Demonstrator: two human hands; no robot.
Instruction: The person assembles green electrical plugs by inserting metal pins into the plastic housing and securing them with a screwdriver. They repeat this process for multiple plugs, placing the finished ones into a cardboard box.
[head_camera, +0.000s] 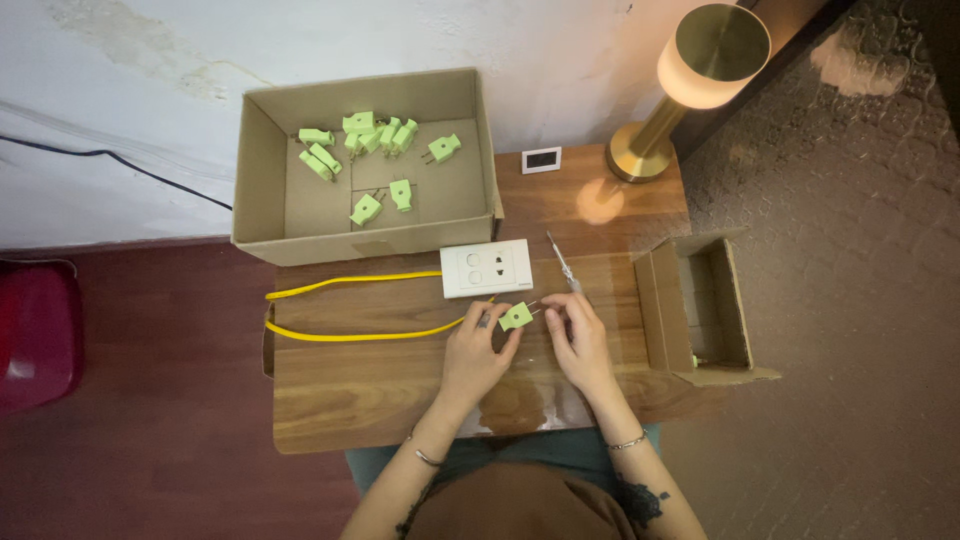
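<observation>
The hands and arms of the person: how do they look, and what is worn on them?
Both forearms are bare, with no sleeves and no gloves. The left hand has a thin bracelet at its wrist, and the right hand has a thin bracelet at its wrist too. A dark tattoo marks the right forearm.

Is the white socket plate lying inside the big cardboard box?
No, the white socket plate lies on the wooden table, in front of the big cardboard box that holds green plugs.
</observation>
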